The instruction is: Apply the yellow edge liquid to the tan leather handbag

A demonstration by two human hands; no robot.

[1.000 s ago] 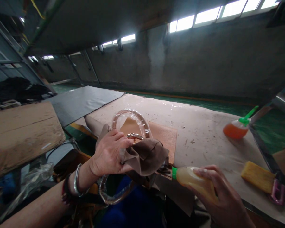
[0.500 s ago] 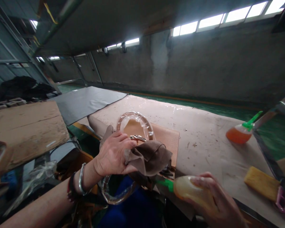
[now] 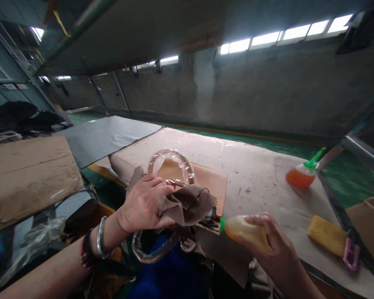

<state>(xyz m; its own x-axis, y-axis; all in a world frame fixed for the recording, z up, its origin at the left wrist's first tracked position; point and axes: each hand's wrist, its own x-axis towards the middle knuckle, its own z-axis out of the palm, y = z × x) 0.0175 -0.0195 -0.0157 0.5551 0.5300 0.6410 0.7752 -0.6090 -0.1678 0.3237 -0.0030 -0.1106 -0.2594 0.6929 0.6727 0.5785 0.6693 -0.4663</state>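
Observation:
My left hand (image 3: 141,203) is closed on the folded brown lining (image 3: 190,203) of a tan leather handbag (image 3: 205,180) lying at the table's near edge. The bag's curved handles (image 3: 171,160) are wrapped in clear plastic; one stands up behind my fingers, another hangs below my wrist. My right hand (image 3: 274,249) grips a soft squeeze bottle (image 3: 244,230) of pale yellow liquid. Its green nozzle (image 3: 222,224) touches the bag's edge beside the lining.
The table (image 3: 262,182) is covered in brown paper. An orange squeeze bottle (image 3: 299,174) with a green tip lies at the far right. A yellow brush (image 3: 328,240) with a pink handle rests near the right edge. Cardboard (image 3: 28,174) and a grey sheet (image 3: 102,135) lie left.
My right hand has brought the yellow bottle up and left, so its nozzle now meets the bag's edge. My left hand keeps its hold on the lining.

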